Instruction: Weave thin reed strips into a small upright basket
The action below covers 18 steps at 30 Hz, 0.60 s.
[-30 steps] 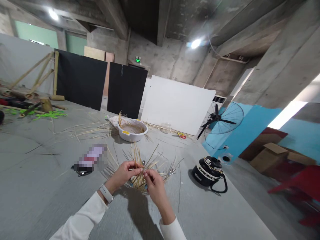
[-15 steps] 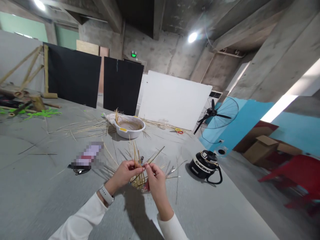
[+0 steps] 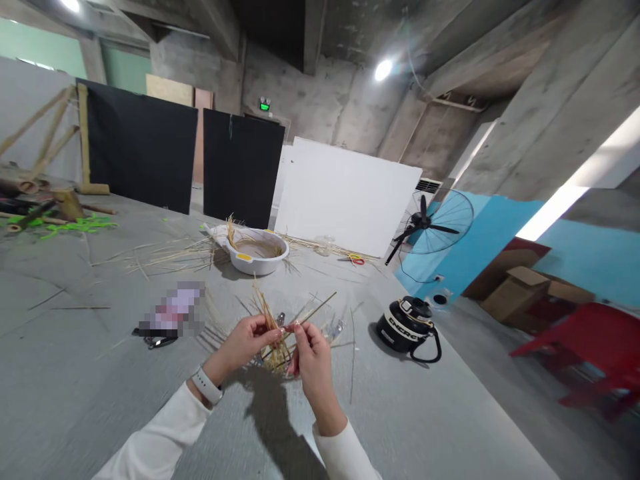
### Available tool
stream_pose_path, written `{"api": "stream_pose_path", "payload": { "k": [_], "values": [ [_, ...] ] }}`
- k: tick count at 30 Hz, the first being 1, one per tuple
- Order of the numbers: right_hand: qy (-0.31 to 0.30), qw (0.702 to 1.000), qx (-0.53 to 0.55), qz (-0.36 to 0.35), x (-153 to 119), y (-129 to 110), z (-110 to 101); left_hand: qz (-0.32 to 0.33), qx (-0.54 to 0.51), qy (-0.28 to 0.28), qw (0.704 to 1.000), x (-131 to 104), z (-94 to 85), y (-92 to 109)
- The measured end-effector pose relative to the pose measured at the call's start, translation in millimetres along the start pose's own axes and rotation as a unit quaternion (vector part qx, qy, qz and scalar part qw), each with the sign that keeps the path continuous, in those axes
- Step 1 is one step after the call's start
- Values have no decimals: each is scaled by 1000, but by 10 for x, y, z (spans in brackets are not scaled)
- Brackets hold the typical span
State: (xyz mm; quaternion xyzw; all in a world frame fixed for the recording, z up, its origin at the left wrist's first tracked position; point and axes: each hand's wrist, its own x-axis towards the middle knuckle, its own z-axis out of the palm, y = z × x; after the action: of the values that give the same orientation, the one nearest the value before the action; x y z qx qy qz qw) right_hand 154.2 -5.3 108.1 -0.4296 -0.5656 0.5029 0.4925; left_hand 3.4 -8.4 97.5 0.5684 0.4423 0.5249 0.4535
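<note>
Between my hands is a small, partly woven basket point(image 3: 276, 361) of straw-coloured strips, with loose ends standing up and fanning outward. My left hand point(image 3: 249, 345) is closed, thumb and fingers pinching upright strips at the basket's left side. Close beside it, my right hand point(image 3: 313, 352) pinches a strip point(image 3: 324, 304) whose long end points up and to the right. The fingertips of both hands nearly meet above the weave. A metal clip point(image 3: 281, 318) shows just behind the fingers, and a shiny clip-like piece point(image 3: 339, 327) is right of the basket. The hands hide part of the weave.
A white basin point(image 3: 259, 264) with soaking strips stands further back, loose strips point(image 3: 165, 257) around it. Scissors point(image 3: 356, 259) lie near the white board. A black jug point(image 3: 406, 325) is at right, a blurred-out phone-like object point(image 3: 173, 310) at left.
The upright strips now lean further left, and the strip in my right hand reaches further right. My hands stay close together at the basket; the view has shifted slightly.
</note>
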Motion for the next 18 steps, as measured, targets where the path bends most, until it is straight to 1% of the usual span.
{"api": "stream_pose_path", "payload": {
  "k": [3,8,15,18],
  "values": [
    [-14,1000,4,4,-3,-8,-15,-5,-2,-20,1000,0,-7,-8],
    [-38,999,15,6,16,-19,-38,-6,3,-8,1000,4,-46,7],
    [-20,998,51,-7,44,-5,-56,0,-11,12,1000,4,-106,74],
    [-18,998,54,6,44,7,-44,1,-16,9,1000,5,-108,75]
  ]
}}
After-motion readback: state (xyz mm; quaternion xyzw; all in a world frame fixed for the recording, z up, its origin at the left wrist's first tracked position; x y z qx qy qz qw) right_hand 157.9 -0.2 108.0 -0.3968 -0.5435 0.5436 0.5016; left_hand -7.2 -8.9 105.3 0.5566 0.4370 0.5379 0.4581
